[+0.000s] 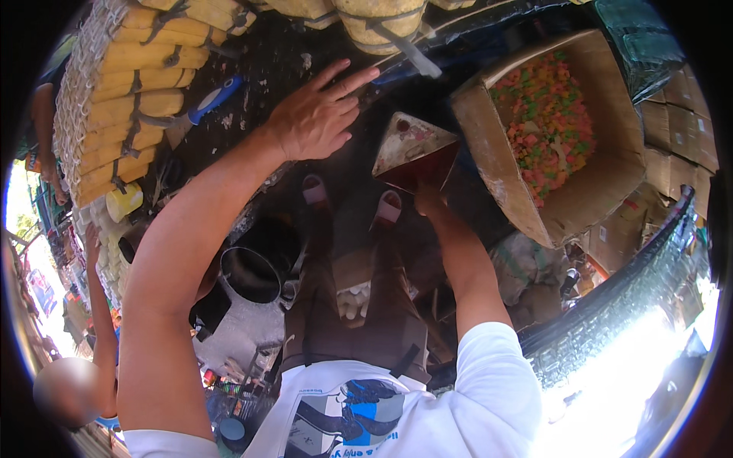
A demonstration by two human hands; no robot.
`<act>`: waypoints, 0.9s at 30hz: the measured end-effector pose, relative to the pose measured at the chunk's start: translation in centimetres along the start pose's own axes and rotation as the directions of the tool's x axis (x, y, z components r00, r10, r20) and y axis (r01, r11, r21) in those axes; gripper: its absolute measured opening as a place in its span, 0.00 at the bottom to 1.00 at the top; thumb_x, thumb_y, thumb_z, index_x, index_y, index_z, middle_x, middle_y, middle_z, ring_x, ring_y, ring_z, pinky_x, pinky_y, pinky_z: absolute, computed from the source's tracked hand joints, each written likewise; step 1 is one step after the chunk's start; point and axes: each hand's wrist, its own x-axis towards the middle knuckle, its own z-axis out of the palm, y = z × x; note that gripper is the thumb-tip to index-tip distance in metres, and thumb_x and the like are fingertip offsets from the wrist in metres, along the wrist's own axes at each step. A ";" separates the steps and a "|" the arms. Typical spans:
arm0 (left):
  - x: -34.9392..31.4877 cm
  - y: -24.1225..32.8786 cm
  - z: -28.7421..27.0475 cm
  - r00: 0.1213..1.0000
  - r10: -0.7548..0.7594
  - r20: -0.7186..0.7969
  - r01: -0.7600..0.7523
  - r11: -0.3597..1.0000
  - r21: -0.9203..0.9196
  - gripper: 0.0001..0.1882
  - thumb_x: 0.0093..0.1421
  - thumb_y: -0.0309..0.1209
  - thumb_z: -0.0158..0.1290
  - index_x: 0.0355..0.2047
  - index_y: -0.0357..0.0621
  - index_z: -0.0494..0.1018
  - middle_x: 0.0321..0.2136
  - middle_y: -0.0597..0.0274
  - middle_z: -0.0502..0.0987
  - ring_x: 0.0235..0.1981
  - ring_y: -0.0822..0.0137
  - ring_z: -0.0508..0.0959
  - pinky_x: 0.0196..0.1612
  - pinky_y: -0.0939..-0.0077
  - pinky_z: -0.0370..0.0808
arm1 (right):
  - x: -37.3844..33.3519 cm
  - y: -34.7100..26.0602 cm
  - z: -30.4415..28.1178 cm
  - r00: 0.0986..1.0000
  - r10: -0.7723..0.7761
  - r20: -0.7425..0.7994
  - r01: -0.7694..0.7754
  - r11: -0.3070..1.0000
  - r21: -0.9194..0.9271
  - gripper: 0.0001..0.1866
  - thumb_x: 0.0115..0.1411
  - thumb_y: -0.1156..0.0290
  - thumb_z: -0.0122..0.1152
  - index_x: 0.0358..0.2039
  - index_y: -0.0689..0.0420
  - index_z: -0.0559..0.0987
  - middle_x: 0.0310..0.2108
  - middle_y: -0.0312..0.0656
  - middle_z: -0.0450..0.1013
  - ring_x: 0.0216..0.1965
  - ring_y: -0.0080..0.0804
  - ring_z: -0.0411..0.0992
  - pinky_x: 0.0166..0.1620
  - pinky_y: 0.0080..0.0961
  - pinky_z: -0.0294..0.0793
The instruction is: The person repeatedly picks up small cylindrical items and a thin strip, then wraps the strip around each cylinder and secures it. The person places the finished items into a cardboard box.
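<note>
The left hand (314, 118) lies flat with fingers (347, 80) spread wide on the dark bench (282, 53), holding nothing. At its four o'clock the right hand (429, 200) grips a triangular scoop (411, 149) from below. At the scoop's three o'clock stands a cardboard box (588, 195) of colourful snacks (546, 122)

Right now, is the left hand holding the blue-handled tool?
No: the left hand is spread open and empty, while the blue-handled tool lies apart beside the yellow stacks.
</note>
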 end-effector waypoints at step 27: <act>0.0 -0.2 -0.2 1.000 -0.012 -0.013 0.012 1.000 -0.002 0.21 0.58 0.42 0.62 0.43 0.37 0.82 0.51 0.58 0.78 0.76 0.55 0.52 0.78 0.47 0.46 | -2.3 -0.5 -3.6 0.933 0.086 -0.350 0.015 0.961 0.275 0.17 0.68 0.66 0.53 0.53 0.54 0.82 0.62 0.55 0.71 0.57 0.61 0.75 0.49 0.54 0.81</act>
